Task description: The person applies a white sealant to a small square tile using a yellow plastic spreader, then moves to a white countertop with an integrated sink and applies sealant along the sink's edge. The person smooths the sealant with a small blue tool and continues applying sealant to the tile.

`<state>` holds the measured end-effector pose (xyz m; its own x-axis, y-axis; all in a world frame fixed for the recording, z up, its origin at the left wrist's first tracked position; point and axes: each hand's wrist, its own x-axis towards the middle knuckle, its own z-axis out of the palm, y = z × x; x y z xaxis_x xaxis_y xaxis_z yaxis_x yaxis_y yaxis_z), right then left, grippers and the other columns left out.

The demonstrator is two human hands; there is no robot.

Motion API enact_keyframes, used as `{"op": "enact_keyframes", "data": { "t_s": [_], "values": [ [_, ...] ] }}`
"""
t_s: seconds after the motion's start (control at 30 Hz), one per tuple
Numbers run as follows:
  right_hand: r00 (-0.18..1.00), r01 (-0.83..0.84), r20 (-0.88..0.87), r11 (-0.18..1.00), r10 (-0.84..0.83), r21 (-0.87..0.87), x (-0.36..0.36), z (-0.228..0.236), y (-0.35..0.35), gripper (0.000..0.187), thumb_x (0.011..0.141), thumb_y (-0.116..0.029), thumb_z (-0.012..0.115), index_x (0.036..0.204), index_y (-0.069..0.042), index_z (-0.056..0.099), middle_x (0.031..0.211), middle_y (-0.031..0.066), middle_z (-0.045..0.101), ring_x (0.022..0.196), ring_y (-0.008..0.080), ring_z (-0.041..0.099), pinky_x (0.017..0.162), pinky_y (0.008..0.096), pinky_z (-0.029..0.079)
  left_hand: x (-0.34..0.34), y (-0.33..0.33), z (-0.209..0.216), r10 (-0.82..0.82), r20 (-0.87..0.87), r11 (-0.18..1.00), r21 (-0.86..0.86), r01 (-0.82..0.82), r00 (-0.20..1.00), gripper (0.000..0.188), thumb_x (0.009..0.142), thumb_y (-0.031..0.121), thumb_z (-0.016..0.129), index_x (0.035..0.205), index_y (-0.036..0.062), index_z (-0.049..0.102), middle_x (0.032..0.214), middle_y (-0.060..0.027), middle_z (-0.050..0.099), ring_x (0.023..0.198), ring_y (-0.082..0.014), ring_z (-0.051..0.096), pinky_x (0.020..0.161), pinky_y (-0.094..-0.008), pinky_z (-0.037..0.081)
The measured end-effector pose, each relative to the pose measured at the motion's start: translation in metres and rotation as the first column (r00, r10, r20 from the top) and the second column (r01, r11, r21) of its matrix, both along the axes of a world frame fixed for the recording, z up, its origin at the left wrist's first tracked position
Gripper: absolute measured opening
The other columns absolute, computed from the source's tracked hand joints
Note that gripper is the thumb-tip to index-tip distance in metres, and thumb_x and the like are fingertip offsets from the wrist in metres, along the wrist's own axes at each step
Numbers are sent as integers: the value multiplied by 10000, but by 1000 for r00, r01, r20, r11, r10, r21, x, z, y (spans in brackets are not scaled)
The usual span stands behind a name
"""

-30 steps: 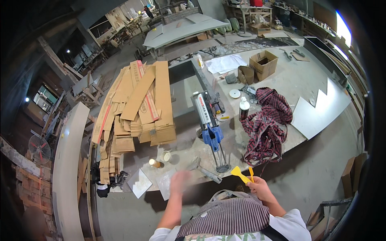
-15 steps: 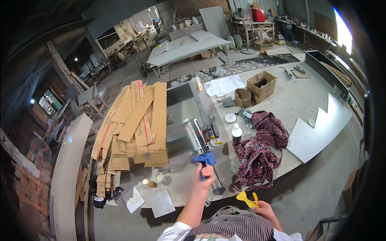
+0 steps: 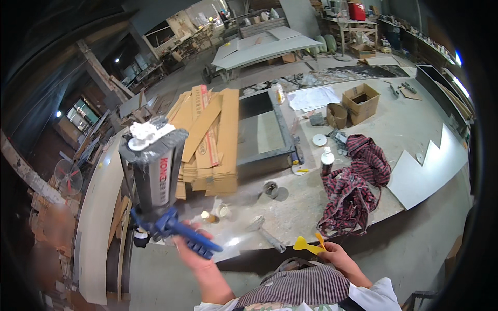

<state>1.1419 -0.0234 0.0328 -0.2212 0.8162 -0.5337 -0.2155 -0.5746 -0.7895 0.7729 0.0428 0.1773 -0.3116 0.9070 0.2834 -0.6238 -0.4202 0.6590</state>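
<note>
My left hand (image 3: 196,253) is closed around the blue handle of an adhesive gun (image 3: 167,179), raised at the left with its wide grey-and-white cartridge end upward. White paste and crumpled plastic film cover that top end. In my right hand (image 3: 338,260), low at the table's front edge, is a yellow spreader (image 3: 305,245) with a flared blade; a narrower orange-yellow piece sticks up beside it. A scraper-like tool with a handle (image 3: 270,236) lies on the table between my hands. Behind it stands a small dark cup (image 3: 270,190), and a pale cup (image 3: 222,210) is nearer the gun.
Cardboard strips (image 3: 226,140) are stacked on the table's left, beside a dark rectangular frame (image 3: 284,127). To the right are a white-capped bottle (image 3: 327,161), a checked cloth (image 3: 348,199), a cardboard box (image 3: 361,101) and a pale notched panel (image 3: 423,173).
My left hand has swung the adhesive gun left and up, away from the table's middle, uncovering the dark cup. The right hand still holds the spreader. The view has shifted.
</note>
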Motion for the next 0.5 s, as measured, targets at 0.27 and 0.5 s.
{"op": "enact_keyframes", "data": {
  "t_s": [0.27,0.5],
  "values": [
    [944,-317,128,943,304,98,-66,-17,16,193,823,-71,622,1002,-2,603,819,-8,595,705,56,532,619,208,426,-73,-129,-37,-111,161,982,-132,133,981,483,790,153,566,1243,37,448,1160,-164,587,1097,-346,578,979,-569,440],
    [913,-388,152,920,378,43,-104,-36,18,149,900,-184,593,932,-39,597,700,-34,531,579,40,456,529,204,369,-108,-201,-72,70,102,775,-632,10,992,426,764,150,606,1129,-65,558,1023,-213,632,1047,-376,589,990,-579,398]
  ]
}}
